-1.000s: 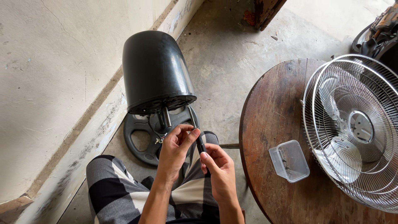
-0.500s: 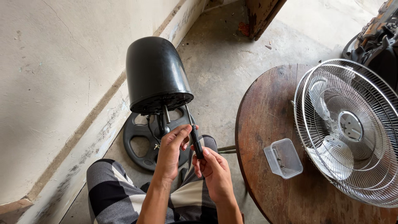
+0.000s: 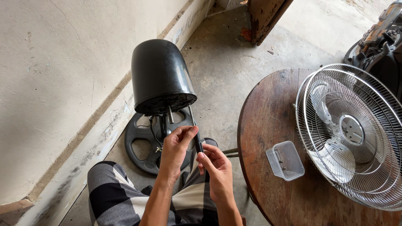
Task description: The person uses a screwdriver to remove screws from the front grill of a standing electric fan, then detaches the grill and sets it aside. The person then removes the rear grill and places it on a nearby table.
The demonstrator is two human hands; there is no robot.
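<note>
Screwdriver [image 3: 197, 140] pinched between left hand [image 3: 176, 152] and right hand [image 3: 215, 171].

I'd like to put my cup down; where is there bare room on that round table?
The table's left half is bare, from its far rim down to the clear box. A bare strip also runs along the near edge below the box. The fan grille crowds the right half.

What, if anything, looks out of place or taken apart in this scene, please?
The fan is in pieces. Its black motor housing stands bare on the round base by the wall, while the wire guards lie flat on the wooden table. Both hands, left and right, hold a screwdriver to the housing's underside.
</note>
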